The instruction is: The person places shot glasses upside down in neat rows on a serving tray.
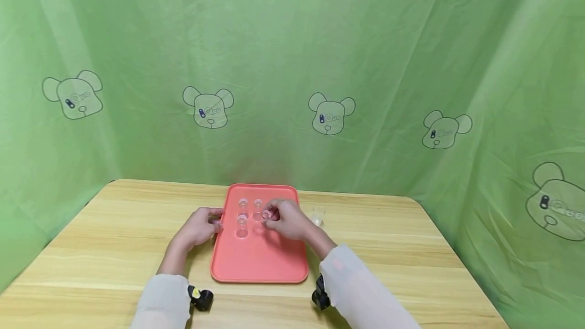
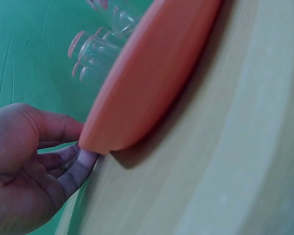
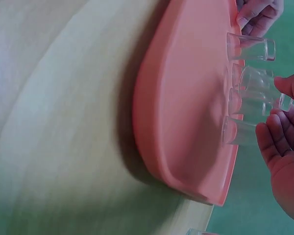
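Observation:
A coral pink tray [image 1: 260,263] lies on the wooden table [image 1: 114,248] and carries several small clear glasses [image 1: 242,217] at its far end. My left hand [image 1: 216,222] grips the tray's left rim; the left wrist view shows thumb and fingers [image 2: 81,164] on either side of the tray [image 2: 157,73] edge. Over the tray's far right part, my right hand [image 1: 270,215] pinches one small glass [image 1: 267,214]. In the right wrist view that glass [image 3: 259,82] is tilted between thumb and fingers of the right hand [image 3: 272,110], beside the other glasses [image 3: 250,46] on the tray [image 3: 186,107].
One more clear glass [image 1: 317,216] stands on the table just right of the tray. Green printed cloth [image 1: 320,65] walls in the table at the back and both sides. Bare wood lies left, right and in front of the tray.

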A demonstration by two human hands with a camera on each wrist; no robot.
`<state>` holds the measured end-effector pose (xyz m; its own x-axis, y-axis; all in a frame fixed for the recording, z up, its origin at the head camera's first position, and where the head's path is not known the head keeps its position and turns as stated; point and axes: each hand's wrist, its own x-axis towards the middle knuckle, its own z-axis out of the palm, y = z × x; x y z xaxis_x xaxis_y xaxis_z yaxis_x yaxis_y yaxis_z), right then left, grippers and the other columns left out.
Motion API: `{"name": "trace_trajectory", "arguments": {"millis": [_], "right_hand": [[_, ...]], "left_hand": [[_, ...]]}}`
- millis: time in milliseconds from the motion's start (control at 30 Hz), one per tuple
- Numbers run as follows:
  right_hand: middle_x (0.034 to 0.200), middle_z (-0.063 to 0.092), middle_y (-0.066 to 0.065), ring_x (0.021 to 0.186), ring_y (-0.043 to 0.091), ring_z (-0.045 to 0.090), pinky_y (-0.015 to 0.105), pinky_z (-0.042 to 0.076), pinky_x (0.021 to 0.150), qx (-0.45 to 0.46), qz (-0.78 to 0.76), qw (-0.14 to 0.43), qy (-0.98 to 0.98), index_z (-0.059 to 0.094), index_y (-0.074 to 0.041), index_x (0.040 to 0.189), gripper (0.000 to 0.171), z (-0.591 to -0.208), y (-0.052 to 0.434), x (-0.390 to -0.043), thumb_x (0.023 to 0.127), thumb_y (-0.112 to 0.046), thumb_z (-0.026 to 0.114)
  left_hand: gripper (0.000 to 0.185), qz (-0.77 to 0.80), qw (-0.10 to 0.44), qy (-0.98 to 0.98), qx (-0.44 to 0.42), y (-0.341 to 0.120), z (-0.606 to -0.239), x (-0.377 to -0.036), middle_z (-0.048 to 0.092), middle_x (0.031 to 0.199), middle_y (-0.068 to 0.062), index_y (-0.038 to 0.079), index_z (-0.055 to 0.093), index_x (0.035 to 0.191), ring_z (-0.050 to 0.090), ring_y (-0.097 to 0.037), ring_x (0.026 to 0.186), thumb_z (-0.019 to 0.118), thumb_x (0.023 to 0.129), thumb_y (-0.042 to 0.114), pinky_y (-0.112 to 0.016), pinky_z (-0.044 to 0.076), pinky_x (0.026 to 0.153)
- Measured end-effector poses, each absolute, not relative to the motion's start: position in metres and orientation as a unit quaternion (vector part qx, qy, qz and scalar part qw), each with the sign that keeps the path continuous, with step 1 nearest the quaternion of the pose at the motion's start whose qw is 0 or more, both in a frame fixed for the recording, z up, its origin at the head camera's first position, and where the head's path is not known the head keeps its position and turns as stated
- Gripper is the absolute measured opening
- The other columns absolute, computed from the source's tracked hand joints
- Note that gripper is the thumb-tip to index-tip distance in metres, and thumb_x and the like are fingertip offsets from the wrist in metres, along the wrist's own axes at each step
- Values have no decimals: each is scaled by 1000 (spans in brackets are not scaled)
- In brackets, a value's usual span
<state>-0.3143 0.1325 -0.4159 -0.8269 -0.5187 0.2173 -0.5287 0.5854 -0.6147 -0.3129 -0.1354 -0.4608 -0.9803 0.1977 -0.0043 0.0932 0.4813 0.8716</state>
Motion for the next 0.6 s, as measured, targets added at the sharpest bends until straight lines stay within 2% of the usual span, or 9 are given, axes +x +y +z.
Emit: {"name": "trace_trajectory", "arguments": {"millis": [300,600], "right_hand": [[90,59,3,83,17,56,24,49,72,292,335,34,-895,72,1,107,18,-423,125,-315,90,-6,72],[90,61,3,81,13,56,22,50,70,275,348,21,-896,72,2,111,21,-427,121,-314,91,-6,74]], "left_hand": [[48,493,45,865,86,-136,-460,-313,67,124,-23,-12,56,138,65,-25,99,60,90,-7,-31,54,76],[48,491,50,866,84,-136,-460,-313,66,126,-23,-12,55,139,65,-26,102,60,91,-7,-32,55,78]]}}
